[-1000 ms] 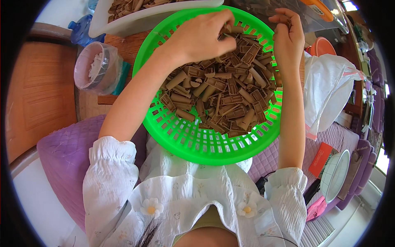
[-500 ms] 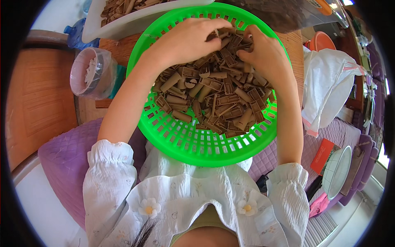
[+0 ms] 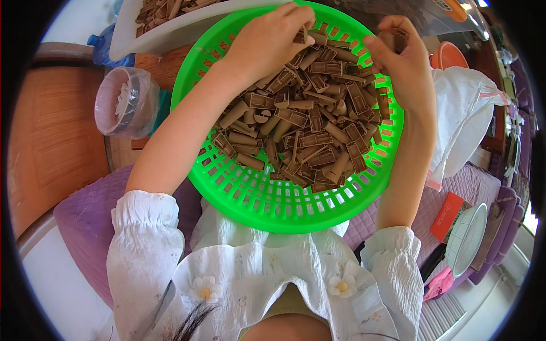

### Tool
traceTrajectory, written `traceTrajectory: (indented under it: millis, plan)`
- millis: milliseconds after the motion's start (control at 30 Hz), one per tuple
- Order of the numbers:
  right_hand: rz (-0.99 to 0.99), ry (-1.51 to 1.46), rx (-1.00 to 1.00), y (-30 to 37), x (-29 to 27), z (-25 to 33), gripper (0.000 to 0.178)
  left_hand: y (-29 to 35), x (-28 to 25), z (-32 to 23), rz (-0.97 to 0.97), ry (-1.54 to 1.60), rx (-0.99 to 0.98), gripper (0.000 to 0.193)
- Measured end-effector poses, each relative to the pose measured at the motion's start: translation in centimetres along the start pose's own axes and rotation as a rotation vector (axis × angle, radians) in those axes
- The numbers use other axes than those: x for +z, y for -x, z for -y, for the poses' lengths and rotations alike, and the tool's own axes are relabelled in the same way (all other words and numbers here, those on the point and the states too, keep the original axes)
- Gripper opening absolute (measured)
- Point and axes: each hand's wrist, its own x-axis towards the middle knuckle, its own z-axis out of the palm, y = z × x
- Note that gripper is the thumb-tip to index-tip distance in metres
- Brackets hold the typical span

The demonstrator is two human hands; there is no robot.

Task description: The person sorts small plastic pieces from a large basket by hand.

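A green slotted plastic basket [image 3: 273,223] holds a heap of small brown half-round plastic pieces [image 3: 310,122], ribbed and hollow on one side. My left hand [image 3: 272,41] is over the basket's far rim, its fingers closed on a brown plastic piece [image 3: 301,36]. Over the far right rim, my right hand [image 3: 405,59] is raised with bent fingers around another brown plastic piece [image 3: 396,38]. That piece is partly hidden by the fingers.
A white tray [image 3: 153,42] of similar brown pieces stands at the far left, beyond the basket. A lined bin [image 3: 122,105] and a blue water bottle [image 3: 105,48] are at left. On the right are a white sack [image 3: 463,113], an orange basin [image 3: 449,57] and a red box [image 3: 447,217].
Both hands have come up out of the heap and moved apart, the left toward the far rim, the right outward to the right. Each now shows a brown piece in its fingers.
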Motion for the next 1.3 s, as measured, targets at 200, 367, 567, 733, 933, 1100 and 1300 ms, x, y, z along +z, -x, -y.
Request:
traceTrajectory:
  millis: [200, 367, 567, 733, 933, 1100, 1300]
  plan:
    - [0.030, 0.660, -0.198, 1.0, 2.0, 0.3, 0.039, 0.0, 1.5, 0.4, -0.010, -0.186, 0.091, 0.037]
    - [0.275, 0.876, -0.384, 1.2, 2.6, -1.0, 0.039, -1.1, -2.0, -1.0, 0.131, 0.183, -0.218, 0.035]
    - [0.365, 1.093, -0.306, 1.5, 3.5, -0.5, 0.037, -0.2, -2.0, -0.1, -0.018, 0.594, -0.144, 0.031]
    - [-0.036, 0.514, 0.040, 0.4, 1.6, 0.6, 0.023, -0.3, -2.5, 0.3, 0.083, 0.592, -0.238, 0.020]
    - [0.069, 0.199, 0.053, -0.1, 0.9, -0.8, 0.026, 0.2, -2.8, -1.3, 0.138, 0.382, -0.389, 0.018]
    - [0.156, 0.765, -0.082, 0.6, 2.7, -0.4, 0.031, 1.1, -0.8, -0.7, 0.065, 0.164, -0.177, 0.038]
    - [0.187, 0.977, -0.260, 1.3, 4.9, -1.8, 0.032, 1.5, 0.2, -1.9, 0.120, -0.249, -0.074, 0.043]
